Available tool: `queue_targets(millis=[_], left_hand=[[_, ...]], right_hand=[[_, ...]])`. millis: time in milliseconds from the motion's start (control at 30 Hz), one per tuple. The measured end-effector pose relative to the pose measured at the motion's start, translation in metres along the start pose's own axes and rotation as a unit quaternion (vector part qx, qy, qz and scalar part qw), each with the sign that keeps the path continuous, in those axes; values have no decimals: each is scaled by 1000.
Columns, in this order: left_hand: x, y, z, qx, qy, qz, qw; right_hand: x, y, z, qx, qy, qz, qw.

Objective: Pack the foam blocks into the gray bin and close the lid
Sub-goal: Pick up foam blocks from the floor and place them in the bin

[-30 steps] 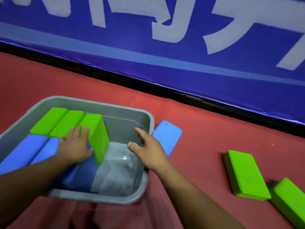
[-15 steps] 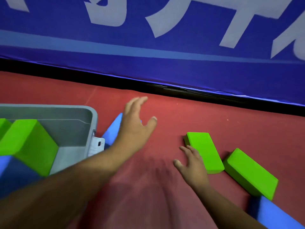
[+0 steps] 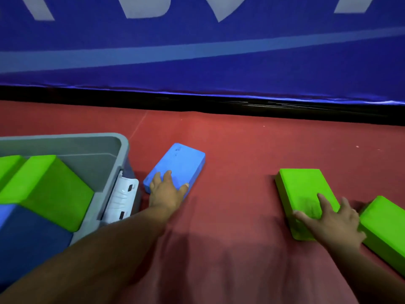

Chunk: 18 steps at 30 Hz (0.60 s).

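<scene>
The gray bin (image 3: pixel 94 143) stands at the left with green foam blocks (image 3: pixel 50 189) on edge inside and blue foam blocks (image 3: pixel 28 238) lying beneath them. A blue foam block (image 3: pixel 182 161) lies flat on the red floor just right of the bin. My left hand (image 3: pixel 166 194) is laid over its near end, thumb against its right edge. Further right lies a green foam block (image 3: pixel 304 189). My right hand (image 3: pixel 333 222) covers its near end, fingers spread on top. A second green block (image 3: pixel 385 224) lies beside it at the right edge. No lid is in view.
A white latch (image 3: pixel 121 200) hangs on the bin's right outer wall, close to my left forearm. A blue banner wall (image 3: pixel 197 51) with a black base strip (image 3: pixel 197 102) borders the red floor (image 3: pixel 230 150) at the back.
My view swung right, away from the bin. My left hand came down from above the floor onto the blue block. My right hand moved right onto the green block.
</scene>
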<state>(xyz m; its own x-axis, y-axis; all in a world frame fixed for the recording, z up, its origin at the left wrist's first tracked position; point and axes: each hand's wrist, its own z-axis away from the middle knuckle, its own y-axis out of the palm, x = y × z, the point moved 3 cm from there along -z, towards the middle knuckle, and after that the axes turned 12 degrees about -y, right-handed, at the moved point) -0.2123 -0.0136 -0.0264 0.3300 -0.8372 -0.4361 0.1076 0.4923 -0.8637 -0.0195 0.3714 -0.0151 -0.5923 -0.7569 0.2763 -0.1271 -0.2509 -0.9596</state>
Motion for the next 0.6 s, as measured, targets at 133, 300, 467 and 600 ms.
queue_targets(millis=[133, 300, 467, 600], left_hand=[[9, 4, -23, 2, -55, -2, 998], [18, 9, -40, -10, -104, -4, 994], [33, 17, -58, -7, -143, 13, 990], [29, 11, -46, 7, -161, -19, 987]], right_hand=[[-16, 16, -8, 38, 8, -17, 999], [-18, 34, -5, 60, 10, -1, 998], [-23, 42, 1, 53, -51, 47, 996], [-31, 43, 8, 70, -109, 72, 989]])
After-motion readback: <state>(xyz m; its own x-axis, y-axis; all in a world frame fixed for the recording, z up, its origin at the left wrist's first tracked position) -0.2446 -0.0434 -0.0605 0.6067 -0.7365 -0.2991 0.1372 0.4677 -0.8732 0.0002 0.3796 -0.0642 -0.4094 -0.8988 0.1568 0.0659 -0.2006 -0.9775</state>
